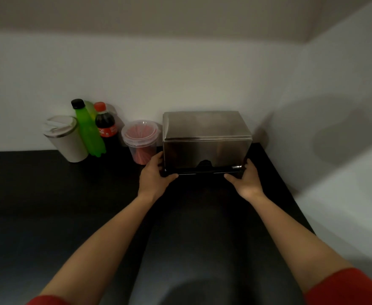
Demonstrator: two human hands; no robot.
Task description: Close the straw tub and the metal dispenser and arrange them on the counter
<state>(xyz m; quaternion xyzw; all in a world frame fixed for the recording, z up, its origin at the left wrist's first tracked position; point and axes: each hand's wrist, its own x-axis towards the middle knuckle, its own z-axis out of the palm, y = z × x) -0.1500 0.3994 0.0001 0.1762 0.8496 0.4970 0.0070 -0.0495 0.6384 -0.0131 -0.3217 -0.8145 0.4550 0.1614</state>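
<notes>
The metal dispenser (207, 139), a shiny steel box with its lid down, stands on the black counter (70, 194) near the back wall. My left hand (156, 175) grips its lower left corner and my right hand (245, 177) grips its lower right corner, thumbs along the dark base. Just left of the dispenser stands the straw tub (141, 139), a clear plastic tub of red straws with a clear lid on top.
Left of the tub stand a cola bottle (106, 126), a green soda bottle (88, 130) and a white lidded tumbler (66, 139), all against the back wall. A white side wall closes the counter on the right.
</notes>
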